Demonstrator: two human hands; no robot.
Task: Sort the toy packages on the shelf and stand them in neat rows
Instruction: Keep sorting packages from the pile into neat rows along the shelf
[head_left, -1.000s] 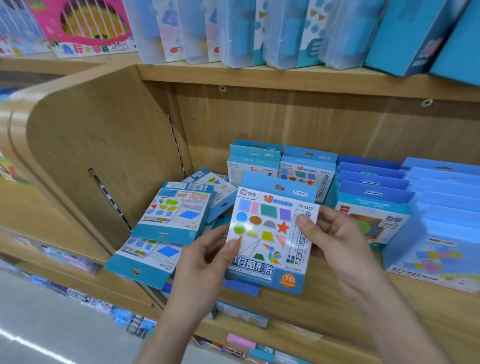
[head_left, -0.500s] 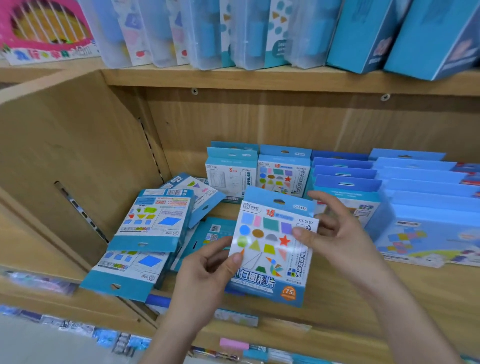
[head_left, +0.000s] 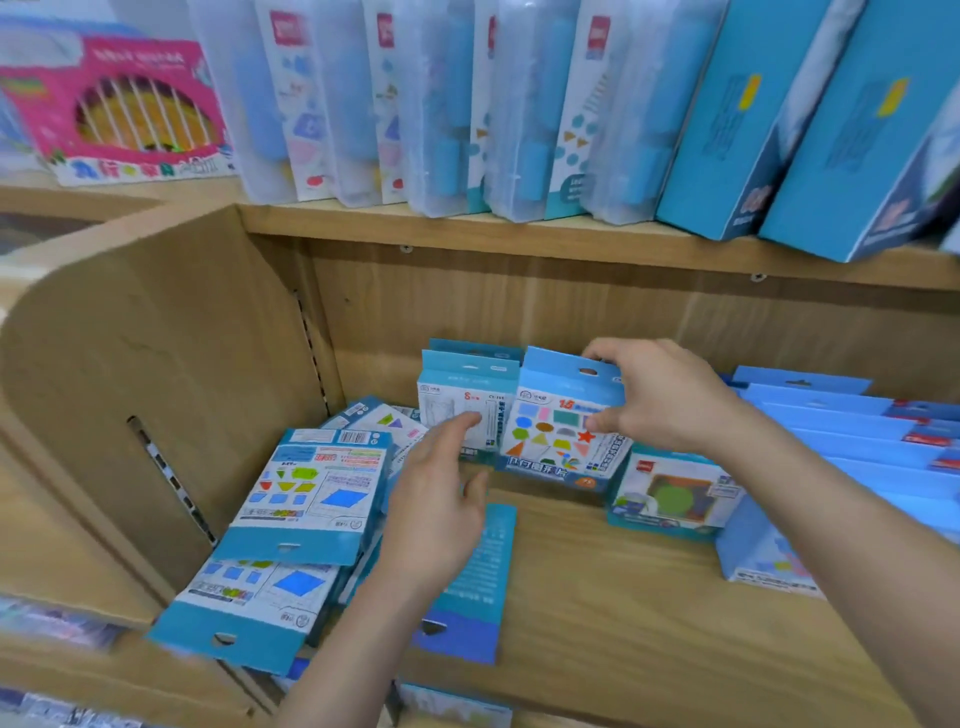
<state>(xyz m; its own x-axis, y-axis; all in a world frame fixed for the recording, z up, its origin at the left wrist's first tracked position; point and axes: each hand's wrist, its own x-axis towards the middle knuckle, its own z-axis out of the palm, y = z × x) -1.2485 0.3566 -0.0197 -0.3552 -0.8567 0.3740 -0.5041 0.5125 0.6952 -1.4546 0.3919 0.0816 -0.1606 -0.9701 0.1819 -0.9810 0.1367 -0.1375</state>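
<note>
My right hand (head_left: 660, 395) grips the top right of a blue shape-tile package (head_left: 556, 431) with coloured shapes on its front. It stands upright at the back of the wooden shelf (head_left: 623, 597), beside another standing package (head_left: 465, 400). My left hand (head_left: 441, 509) hovers open just in front of that neighbour, holding nothing. A heap of fallen packages (head_left: 311, 488) lies face down at the left. One flat package (head_left: 472, 577) lies under my left wrist.
Rows of upright blue packages (head_left: 841, 441) fill the shelf's right side, with a green-circle box (head_left: 675, 493) at the front. The curved wooden side panel (head_left: 130, 374) closes the left. Clear cases (head_left: 441, 104) and a pink toy box (head_left: 119, 114) stand on the upper shelf.
The shape-tile package went from both hands near the shelf's front to standing at the back row. My left hand let go of it; my right hand shifted to its top.
</note>
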